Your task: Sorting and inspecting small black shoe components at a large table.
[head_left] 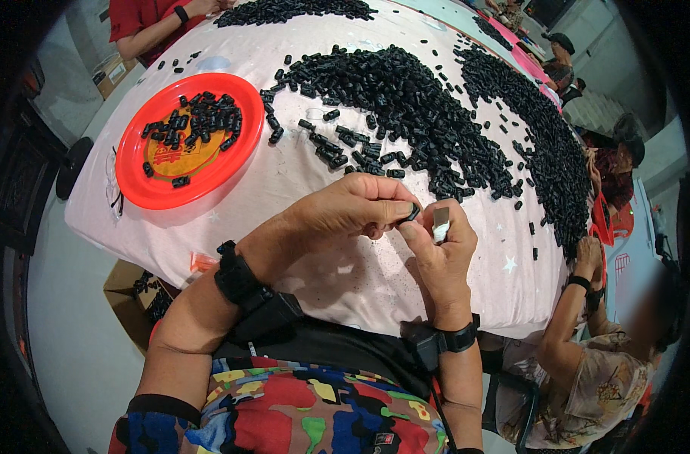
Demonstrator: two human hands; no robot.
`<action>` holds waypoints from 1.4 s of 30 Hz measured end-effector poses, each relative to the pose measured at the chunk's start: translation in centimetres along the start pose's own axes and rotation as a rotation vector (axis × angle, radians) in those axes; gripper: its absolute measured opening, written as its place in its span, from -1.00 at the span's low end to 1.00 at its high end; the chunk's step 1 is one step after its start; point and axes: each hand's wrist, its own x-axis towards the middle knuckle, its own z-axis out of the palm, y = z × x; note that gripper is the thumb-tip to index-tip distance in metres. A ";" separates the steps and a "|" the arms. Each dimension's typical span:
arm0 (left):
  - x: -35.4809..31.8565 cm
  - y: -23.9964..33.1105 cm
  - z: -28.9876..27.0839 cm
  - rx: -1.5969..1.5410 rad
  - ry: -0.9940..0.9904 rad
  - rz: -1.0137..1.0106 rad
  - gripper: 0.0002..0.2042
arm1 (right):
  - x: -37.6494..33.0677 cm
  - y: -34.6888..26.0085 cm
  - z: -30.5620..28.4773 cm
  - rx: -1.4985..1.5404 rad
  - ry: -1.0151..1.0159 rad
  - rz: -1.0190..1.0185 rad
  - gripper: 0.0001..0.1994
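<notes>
My left hand (352, 210) pinches a small black plastic piece (413, 212) between thumb and fingertips, just above the near edge of the cloth-covered table (284, 189). My right hand (443, 253) touches the same piece with its thumb and holds a small silvery blade-like tool (440, 225) upright in its fingers. Both hands meet over the pale cloth. Beyond them lies a large heap of black pieces (413, 113). A red round plate (190, 140) at the left holds several black pieces (197, 121).
Another long heap of black pieces (541, 136) curves along the right side, and one more (292, 10) lies at the far edge. A person in red (144, 23) sits far left; another person (587, 356) sits at my right. A cardboard box (137, 295) stands below the table.
</notes>
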 end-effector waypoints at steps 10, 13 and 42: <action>-0.1 -0.1 0.7 -0.101 0.037 -0.030 -0.79 | -0.1 0.6 -0.2 0.203 0.062 0.120 -0.77; -0.1 0.0 0.8 -0.113 -0.004 -0.003 -0.78 | -0.3 1.0 -0.4 0.140 -0.026 0.049 -0.78; 0.1 -0.3 0.2 -0.060 -0.021 0.010 -0.75 | -0.3 1.3 -0.1 -0.020 -0.052 0.005 -0.59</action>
